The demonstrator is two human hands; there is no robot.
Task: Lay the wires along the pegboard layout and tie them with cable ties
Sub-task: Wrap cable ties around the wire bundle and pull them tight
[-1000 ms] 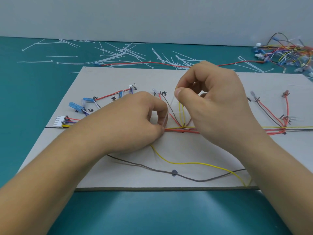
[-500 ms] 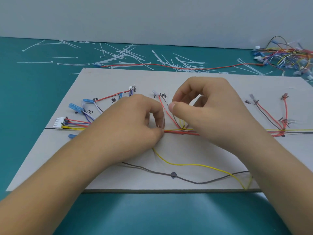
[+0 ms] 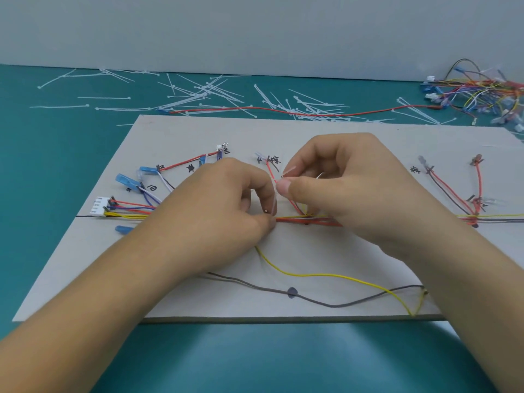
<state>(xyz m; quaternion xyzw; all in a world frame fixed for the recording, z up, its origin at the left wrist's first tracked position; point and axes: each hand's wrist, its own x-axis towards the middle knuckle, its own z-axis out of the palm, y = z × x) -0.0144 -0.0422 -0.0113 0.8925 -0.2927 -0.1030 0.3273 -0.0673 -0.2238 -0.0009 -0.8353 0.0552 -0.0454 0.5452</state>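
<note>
A grey board [image 3: 326,134] lies on the teal table and carries a harness of red, yellow, blue and grey wires [image 3: 314,220] along a horizontal line. My left hand [image 3: 221,205] pinches the wire bundle at the board's middle, where a translucent cable tie [image 3: 273,199] rises from it. My right hand [image 3: 340,191] pinches the upper end of that tie between thumb and forefinger. A white connector [image 3: 97,206] ends the harness at the left. A loose yellow wire [image 3: 326,275] and a grey wire [image 3: 334,303] curve across the board's near part.
Several loose white cable ties [image 3: 209,95] lie scattered on the table behind the board, with a long red wire [image 3: 283,111] among them. A tangled heap of coloured wires [image 3: 479,92] sits at the far right. A grey wall stands behind.
My right hand has lowered and moved slightly left toward the bundle, still pinching the tie. My left hand has stayed on the bundle. The view has shifted a little.
</note>
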